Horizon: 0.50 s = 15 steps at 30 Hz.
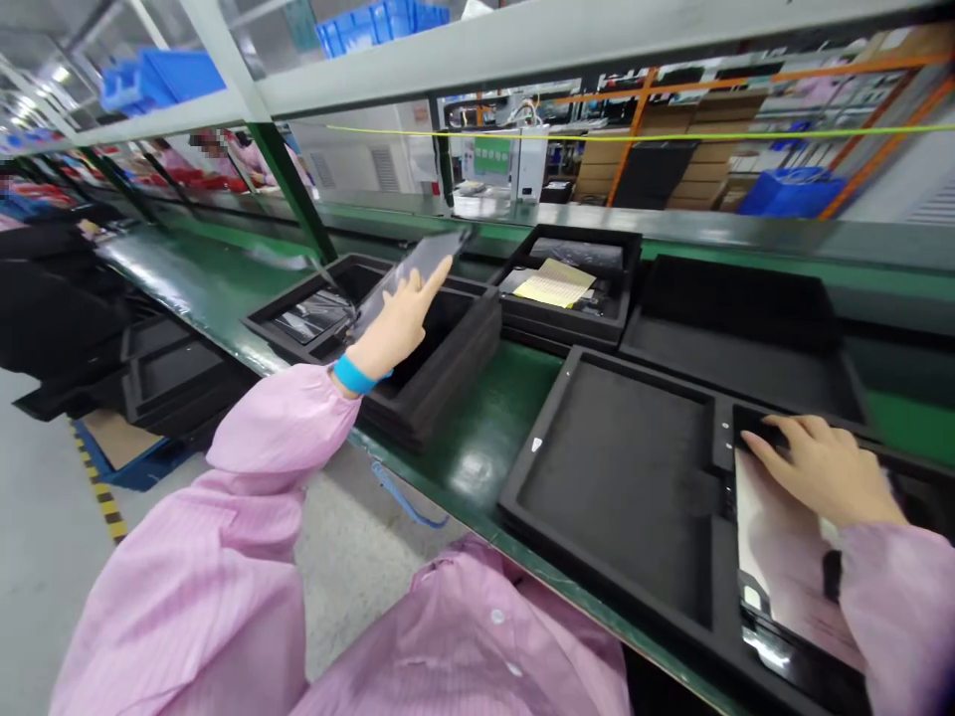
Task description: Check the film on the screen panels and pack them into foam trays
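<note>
My left hand (pixel 399 320) grips a dark flat tablet (pixel 418 268), tilted up over a stack of black foam trays (pixel 448 368) at the left of the green bench. A blue band circles that wrist. My right hand (pixel 817 467) lies with fingers flat on another glossy tablet (pixel 783 572) resting in the right pocket of a large black foam tray (pixel 619 487) near the bench's front edge. The left pocket of that tray holds nothing. Both arms wear pink sleeves.
Further black trays (pixel 738 318) sit behind, one holding a yellowish paper (pixel 553 283). More trays (pixel 171 378) are stacked low at the left by the floor. Blue bins (pixel 373 25) stand on the overhead shelf. Other people work at far left.
</note>
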Available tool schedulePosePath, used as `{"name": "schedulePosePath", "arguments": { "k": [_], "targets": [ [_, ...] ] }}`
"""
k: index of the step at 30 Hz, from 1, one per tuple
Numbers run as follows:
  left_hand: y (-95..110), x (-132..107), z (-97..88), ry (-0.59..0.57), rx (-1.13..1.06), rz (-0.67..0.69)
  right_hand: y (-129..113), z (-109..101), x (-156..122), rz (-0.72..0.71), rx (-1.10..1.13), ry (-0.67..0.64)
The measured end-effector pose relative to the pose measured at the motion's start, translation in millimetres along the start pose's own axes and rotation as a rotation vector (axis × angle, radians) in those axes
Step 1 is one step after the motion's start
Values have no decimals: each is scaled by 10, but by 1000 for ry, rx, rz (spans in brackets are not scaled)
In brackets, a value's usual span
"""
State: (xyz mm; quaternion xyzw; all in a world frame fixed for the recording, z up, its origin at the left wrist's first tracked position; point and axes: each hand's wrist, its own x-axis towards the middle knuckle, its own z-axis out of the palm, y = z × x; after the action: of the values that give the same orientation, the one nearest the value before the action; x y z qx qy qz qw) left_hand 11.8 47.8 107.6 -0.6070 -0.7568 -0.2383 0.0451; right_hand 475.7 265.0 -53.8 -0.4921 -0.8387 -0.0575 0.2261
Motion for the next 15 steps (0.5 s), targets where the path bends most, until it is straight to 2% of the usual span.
{"name": "schedulePosePath", "arguments": {
  "k": [2, 4, 9, 12, 15],
  "targets": [
    [-128, 4, 251, -102, 90, -50, -27, 20, -19, -5, -9, 29],
    [-228, -6, 410, -156, 95, -69, -45, 48, -23, 0, -4, 37],
    [-354, 75, 496, -207, 27, -50, -87, 118, -33, 15, 78, -28],
    [-201, 31, 528, -155, -33, -19, -127, 22, -23, 22, 145, -100],
    [199, -231, 620, -168, -154, 115, -146, -166, 15, 48, 217, -190]
  ]
}}
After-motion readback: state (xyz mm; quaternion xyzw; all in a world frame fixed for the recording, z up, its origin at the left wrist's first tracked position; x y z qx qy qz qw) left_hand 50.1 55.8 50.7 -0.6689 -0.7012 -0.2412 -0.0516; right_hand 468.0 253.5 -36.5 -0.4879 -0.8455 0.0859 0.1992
